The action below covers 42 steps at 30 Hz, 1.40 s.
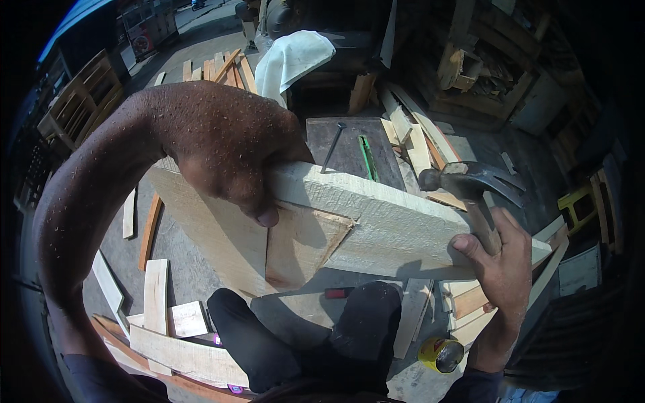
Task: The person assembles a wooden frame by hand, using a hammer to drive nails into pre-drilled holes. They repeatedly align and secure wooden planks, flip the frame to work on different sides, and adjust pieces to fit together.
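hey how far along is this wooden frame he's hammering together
Looks done: a triangular wood brace already sits in the corner where the pale plank meets the slanted board. In hand: the left hand grips the plank's top edge, and the right hand holds a claw hammer raised beside it. Left: a loose nail lies on the dark block behind, and cut wood strips lie unused on the floor.

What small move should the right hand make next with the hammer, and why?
Probably bring the hammer down toward the plank: the right hand holds it raised beside the plank's upper edge, and the left hand grips that edge.
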Available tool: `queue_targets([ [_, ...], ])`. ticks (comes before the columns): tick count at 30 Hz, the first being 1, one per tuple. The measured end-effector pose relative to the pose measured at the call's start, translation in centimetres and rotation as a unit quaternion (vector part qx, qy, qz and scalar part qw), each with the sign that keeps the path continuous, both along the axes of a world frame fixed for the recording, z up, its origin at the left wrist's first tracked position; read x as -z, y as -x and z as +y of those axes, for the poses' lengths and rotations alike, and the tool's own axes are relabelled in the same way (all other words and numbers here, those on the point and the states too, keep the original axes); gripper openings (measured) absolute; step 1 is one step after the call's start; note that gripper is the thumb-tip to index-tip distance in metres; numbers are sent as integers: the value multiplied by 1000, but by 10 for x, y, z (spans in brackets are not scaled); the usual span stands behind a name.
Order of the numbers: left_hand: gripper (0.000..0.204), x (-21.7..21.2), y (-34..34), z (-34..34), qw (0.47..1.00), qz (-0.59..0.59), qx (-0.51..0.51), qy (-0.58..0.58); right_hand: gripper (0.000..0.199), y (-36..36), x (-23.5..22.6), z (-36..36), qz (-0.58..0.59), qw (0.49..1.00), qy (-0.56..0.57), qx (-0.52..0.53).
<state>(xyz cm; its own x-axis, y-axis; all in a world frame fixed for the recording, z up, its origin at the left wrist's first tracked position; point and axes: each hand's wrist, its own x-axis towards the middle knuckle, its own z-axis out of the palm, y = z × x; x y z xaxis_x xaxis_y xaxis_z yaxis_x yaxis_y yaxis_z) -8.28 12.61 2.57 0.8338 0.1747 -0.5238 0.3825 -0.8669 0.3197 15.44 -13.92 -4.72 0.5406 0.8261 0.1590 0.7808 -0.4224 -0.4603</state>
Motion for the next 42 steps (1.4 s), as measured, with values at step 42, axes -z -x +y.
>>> queue_targets([
  [42,60,117,273,-317,927,306,-9,-215,57,268,260,-182,285,933,-27,-218],
])
